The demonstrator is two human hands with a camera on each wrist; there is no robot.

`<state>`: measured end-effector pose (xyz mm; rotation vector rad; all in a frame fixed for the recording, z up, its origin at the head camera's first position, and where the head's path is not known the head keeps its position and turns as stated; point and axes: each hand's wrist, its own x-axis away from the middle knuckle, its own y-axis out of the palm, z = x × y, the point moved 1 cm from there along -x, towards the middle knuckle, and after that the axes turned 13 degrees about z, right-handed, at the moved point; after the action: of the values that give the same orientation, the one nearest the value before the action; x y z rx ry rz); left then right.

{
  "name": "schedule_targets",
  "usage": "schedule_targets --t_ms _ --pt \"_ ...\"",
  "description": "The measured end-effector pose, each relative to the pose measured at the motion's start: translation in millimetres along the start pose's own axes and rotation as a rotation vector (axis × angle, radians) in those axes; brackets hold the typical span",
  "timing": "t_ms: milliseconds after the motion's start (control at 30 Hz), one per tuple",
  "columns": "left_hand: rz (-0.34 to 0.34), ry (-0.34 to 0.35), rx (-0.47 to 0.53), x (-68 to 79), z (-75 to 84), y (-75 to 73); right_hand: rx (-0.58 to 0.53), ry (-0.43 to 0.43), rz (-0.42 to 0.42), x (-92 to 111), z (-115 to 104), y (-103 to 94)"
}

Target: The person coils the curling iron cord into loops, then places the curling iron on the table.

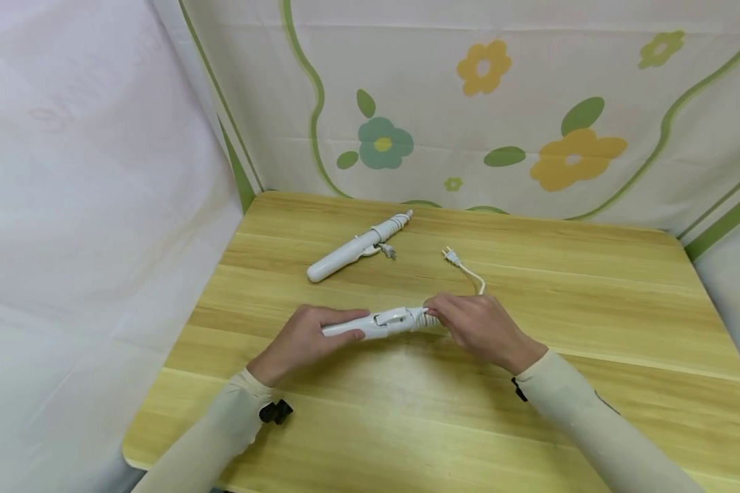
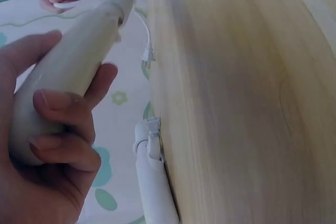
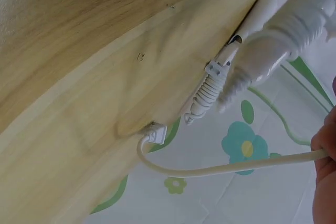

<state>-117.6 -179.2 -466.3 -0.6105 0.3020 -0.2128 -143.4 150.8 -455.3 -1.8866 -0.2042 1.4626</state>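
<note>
My left hand [image 1: 305,339] grips a white curling iron [image 1: 379,323] by its thick, smooth end; in the left wrist view the fingers [image 2: 63,121] curl round it. A small lever sits at its middle, and white cord coils [image 3: 307,17] wrap its narrower end. My right hand [image 1: 477,329] pinches the loose power cord [image 3: 247,166] close to those coils. From there the cord runs to a two-prong plug [image 1: 451,257] on the table. Beyond the left hand lies a second white curling iron [image 1: 342,259], its cord wound round its narrow end.
Both hands are over a wood-grain table [image 1: 592,287]. Behind it hangs a pale cloth backdrop [image 1: 444,123] with printed flowers and leaves. White fabric [image 1: 99,205] hangs along the left side. The second iron's plug [image 1: 387,250] lies beside its body.
</note>
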Motion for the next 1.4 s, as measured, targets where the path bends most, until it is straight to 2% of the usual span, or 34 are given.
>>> schedule_targets --t_ms 200,400,500,633,733,900,1033,1133,1267,1333,1400 --pt "-0.153 0.058 0.077 1.6 -2.2 -3.1 -0.009 -0.002 -0.04 2.7 2.2 2.1" --pt "-0.216 0.062 0.209 2.8 -6.5 -5.3 -0.079 0.022 -0.087 2.0 5.4 2.4" --pt "-0.248 0.045 0.271 3.6 -9.0 -7.0 -0.152 0.062 -0.149 1.4 5.7 1.4" --pt "-0.297 0.025 0.351 4.7 -14.1 -9.8 -0.261 0.162 -0.264 0.1 3.6 1.0" --pt "-0.319 0.018 0.414 5.5 -18.8 -12.7 -0.327 0.217 -0.32 -0.6 1.2 2.5" --pt "-0.319 0.023 0.492 7.1 -23.9 -17.0 -0.393 0.219 -0.316 -0.5 -3.8 8.4" --pt "-0.293 -0.051 0.566 9.3 -25.2 -18.1 -0.414 0.22 -0.259 -2.3 -9.8 12.7" --pt "-0.261 -0.086 0.619 9.7 -25.3 -17.7 -0.426 0.268 -0.239 -4.0 -14.3 14.0" --pt "-0.22 -0.077 0.654 9.1 -23.9 -16.6 -0.439 0.299 -0.196 -2.4 -17.4 15.5" --pt "-0.181 -0.084 0.666 8.8 -22.8 -15.7 -0.48 0.333 -0.171 -1.0 -18.8 17.1" --pt "-0.124 -0.088 0.672 8.1 -22.2 -14.5 -0.476 0.387 -0.154 -0.2 -21.0 18.4"
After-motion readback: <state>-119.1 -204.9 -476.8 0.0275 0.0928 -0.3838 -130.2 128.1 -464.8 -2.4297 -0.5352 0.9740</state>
